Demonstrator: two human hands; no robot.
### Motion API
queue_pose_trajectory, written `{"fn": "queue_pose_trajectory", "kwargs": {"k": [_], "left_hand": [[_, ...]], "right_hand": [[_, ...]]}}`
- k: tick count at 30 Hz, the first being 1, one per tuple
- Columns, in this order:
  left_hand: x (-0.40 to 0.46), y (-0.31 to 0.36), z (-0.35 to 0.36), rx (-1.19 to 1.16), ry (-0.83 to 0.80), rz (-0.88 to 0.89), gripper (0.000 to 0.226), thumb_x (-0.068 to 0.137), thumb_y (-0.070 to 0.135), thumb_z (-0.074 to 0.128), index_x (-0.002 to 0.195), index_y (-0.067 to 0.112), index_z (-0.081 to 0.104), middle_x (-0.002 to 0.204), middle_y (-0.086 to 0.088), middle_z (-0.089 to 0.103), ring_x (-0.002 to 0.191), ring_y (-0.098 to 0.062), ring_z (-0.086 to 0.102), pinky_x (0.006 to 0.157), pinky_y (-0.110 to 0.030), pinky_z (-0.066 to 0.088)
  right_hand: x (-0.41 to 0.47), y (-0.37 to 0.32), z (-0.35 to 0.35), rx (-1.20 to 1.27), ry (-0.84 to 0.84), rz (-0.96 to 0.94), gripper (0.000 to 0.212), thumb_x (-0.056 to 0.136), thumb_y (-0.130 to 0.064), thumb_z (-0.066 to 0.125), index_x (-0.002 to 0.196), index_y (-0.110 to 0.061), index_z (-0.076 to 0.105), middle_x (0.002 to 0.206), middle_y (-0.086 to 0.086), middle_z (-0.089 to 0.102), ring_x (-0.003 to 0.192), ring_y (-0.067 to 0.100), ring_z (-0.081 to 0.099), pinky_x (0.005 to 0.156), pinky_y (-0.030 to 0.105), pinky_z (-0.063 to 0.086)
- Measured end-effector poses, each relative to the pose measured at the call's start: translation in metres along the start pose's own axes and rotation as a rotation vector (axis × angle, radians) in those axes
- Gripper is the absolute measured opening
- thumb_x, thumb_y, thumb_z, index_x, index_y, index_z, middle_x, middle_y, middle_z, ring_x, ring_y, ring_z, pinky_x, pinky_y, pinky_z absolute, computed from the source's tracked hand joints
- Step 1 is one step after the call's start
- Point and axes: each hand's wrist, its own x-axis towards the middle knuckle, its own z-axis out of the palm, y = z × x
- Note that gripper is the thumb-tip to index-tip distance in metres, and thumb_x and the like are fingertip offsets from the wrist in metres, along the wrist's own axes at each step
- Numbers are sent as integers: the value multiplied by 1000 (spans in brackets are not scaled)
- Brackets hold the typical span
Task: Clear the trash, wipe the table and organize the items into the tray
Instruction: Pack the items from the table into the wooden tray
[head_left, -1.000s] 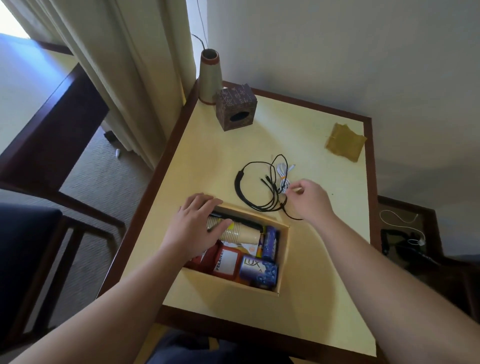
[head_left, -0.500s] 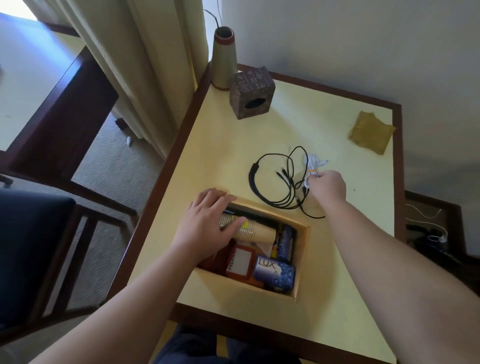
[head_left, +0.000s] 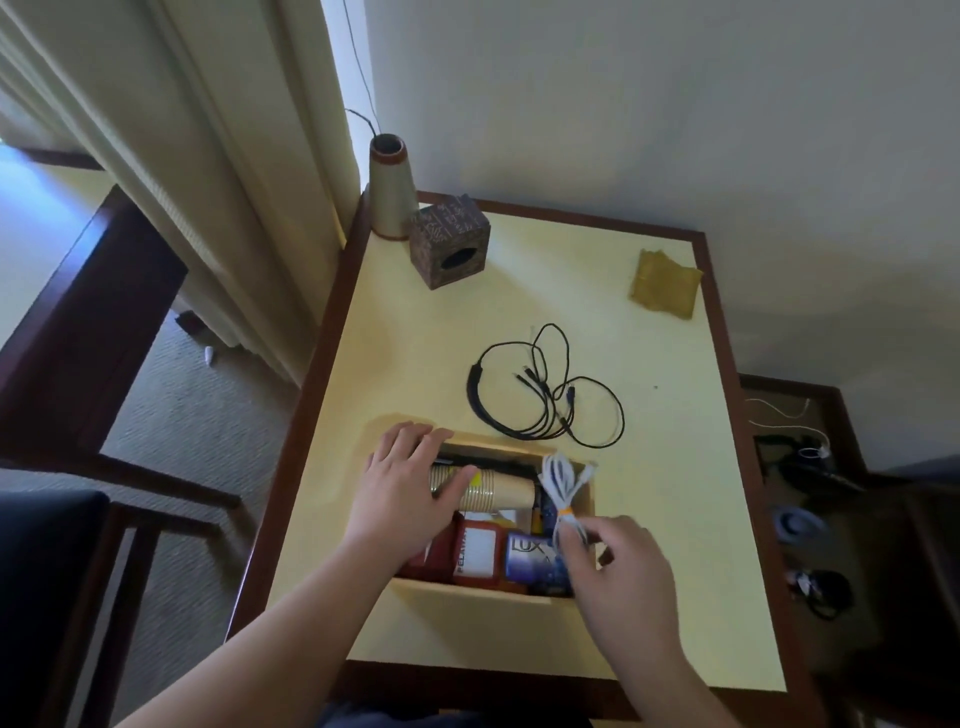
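A wooden tray (head_left: 470, 593) sits on the yellow table (head_left: 675, 545) near the front edge. It holds a stack of paper cups (head_left: 498, 491), a red packet (head_left: 475, 553), a purple soap box (head_left: 532, 556) and other small items. My left hand (head_left: 402, 493) rests on the tray's far left rim, its thumb lying on the paper cups. My right hand (head_left: 618, 571) pinches a bundled white cable (head_left: 563, 486) above the tray's right side. A black cable (head_left: 545, 395) lies loose on the table just behind the tray.
An olive cloth (head_left: 665, 283) lies at the far right corner. A brown cube box (head_left: 449, 244) and a tall beige vase (head_left: 389, 192) stand at the far left corner. Curtains hang left; a dark chair stands lower left, a low shelf with cables to the right.
My right hand has picked the white cable bundle off the table beside the black cable and carried it back over the tray. My left hand has stayed on the tray.
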Motion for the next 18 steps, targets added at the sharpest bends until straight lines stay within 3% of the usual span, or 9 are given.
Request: {"fn": "queue_pose_trajectory", "kwargs": {"k": [3,7,11,15,18], "left_hand": [[-1,0,0,9,1,9,66,98,74,42,146,30,53,147,7,53,146,-19,33,117,-44,37],[1,-2,0,1,-13,24,65,99,72,43,148,29,52,148,7,52,146,-19,32,119,-42,34],[1,-2,0,15,-17,34,64,99,71,42,148,30,51,148,6,51,145,-18,32,118,-42,35],[0,-2,-1,2,-8,41,63,99,69,45,146,27,54,145,5,54,143,-20,35,116,-42,38],[-1,-3,-1,1,-9,45,64,99,69,45,146,27,54,145,4,54,143,-20,35,115,-42,39]], "right_hand": [[-2,-2,19,-224,5,-10,27,100,-52,54,104,-34,75,87,-14,52,91,8,45,66,21,43],[5,-11,31,-404,75,17,34,101,-52,48,99,-29,72,86,-10,56,89,13,48,65,27,48],[3,-16,36,-360,113,98,28,99,-53,51,116,-32,54,93,-14,63,86,10,53,62,28,53],[-8,-13,39,-348,127,161,24,102,-50,48,117,-32,47,100,-10,61,89,10,52,64,27,54],[-13,-12,40,-318,156,38,39,99,-39,60,134,-31,49,115,-6,58,101,13,51,75,27,54]]}}
